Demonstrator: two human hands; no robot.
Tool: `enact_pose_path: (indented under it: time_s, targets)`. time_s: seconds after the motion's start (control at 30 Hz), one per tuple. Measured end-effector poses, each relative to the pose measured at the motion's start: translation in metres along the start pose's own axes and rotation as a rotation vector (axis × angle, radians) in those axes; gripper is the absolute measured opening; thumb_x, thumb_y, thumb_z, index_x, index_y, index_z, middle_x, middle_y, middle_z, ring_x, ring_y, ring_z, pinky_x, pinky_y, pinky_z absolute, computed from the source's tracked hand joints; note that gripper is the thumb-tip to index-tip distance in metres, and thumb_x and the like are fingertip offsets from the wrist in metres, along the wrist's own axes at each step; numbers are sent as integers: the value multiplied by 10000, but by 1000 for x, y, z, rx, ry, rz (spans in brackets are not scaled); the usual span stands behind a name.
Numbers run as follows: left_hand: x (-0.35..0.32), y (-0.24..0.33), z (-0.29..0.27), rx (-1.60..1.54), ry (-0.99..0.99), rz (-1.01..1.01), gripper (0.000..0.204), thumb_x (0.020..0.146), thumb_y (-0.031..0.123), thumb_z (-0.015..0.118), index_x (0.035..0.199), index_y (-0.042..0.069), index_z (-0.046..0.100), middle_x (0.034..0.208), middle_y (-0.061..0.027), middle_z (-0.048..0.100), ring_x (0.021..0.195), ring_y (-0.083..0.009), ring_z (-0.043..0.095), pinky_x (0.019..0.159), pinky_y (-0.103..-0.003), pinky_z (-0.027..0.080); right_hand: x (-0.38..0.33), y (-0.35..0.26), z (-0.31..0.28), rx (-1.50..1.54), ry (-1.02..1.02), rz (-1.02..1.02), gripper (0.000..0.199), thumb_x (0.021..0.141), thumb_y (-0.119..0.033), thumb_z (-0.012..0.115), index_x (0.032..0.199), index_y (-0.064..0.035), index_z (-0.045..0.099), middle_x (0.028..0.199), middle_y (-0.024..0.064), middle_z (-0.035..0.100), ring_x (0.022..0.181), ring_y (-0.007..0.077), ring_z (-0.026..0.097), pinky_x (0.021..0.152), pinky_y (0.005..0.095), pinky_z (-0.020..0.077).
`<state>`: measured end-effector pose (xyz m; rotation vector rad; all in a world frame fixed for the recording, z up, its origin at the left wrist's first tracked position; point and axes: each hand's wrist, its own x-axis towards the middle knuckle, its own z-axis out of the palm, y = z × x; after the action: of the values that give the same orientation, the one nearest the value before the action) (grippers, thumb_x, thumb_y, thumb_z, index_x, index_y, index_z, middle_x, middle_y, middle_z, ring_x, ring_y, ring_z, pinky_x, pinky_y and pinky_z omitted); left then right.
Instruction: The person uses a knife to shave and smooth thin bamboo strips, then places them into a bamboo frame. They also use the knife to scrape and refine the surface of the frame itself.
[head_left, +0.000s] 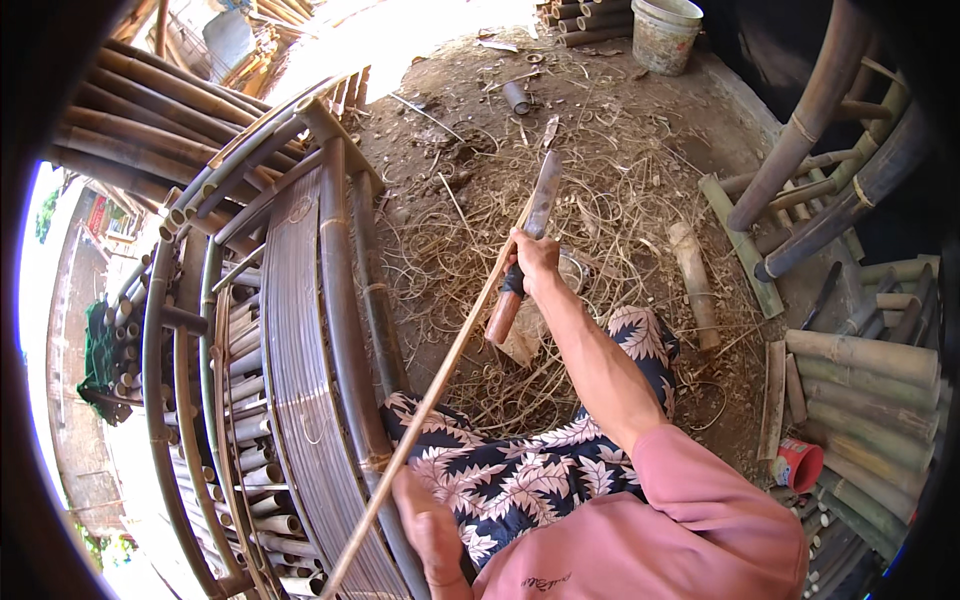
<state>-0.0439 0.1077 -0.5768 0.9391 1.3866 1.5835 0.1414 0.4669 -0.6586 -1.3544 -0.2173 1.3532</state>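
My right hand (537, 258) is closed around a large knife (543, 190), gripping it where the blade meets the dark-wrapped end of its wooden handle (505, 318). The blade points away from me. A long, thin bamboo strip (437, 390) slants from beside the blade and my right fingers down to the lower left, past my left hand. My left hand (430, 525) is low, by my left thigh, close beside the strip. It is smeared by motion, and its fingers do not show clearly enough to tell whether they touch the strip.
Close on my left stands a bamboo bench (300, 330) with a slatted surface. Thin shavings (440, 270) litter the ground ahead. A bamboo piece (693, 280) lies to the right, near stacked split bamboo (865, 390) and a red container (798, 463). A white bucket (665, 38) stands far off.
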Motion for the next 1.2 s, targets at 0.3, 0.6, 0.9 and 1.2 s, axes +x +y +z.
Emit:
enact_pose_path:
  time_s: [0.3, 0.6, 0.9, 1.2]
  targets:
    - [146, 117, 69, -148, 307, 922, 544, 999, 602, 310, 661, 182, 239, 635, 28, 299, 489, -64, 295, 436, -211, 275, -37, 44, -83, 70, -311, 306, 240, 895, -87, 635, 1023, 88, 532, 716, 152, 634, 514, 174, 597, 462, 273, 542]
    - [176, 107, 136, -202, 156, 789, 578, 933, 643, 464, 632, 174, 310, 704, 15, 316, 642, -115, 305, 430, -200, 200, -57, 46, -219, -121, -230, 428, 323, 1016, -330, 470, 1295, -177, 414, 827, 52, 621, 538, 142, 577, 464, 326, 515]
    - [199, 59, 136, -231, -42, 833, 555, 974, 617, 376, 686, 148, 307, 703, 5, 293, 615, -104, 272, 465, -192, 235, -3, 101, -183, -1305, -471, -173, 328, 1041, -301, 404, 905, -40, 548, 594, -11, 467, 421, 96, 353, 329, 231, 313]
    - [214, 36, 146, -327, -58, 772, 523, 972, 604, 395, 663, 185, 350, 679, 46, 293, 552, -110, 274, 446, -230, 231, 28, 142, -145, -1316, -571, -410, 270, 998, -233, 529, 821, -33, 574, 608, 48, 543, 405, 106, 413, 327, 278, 397]
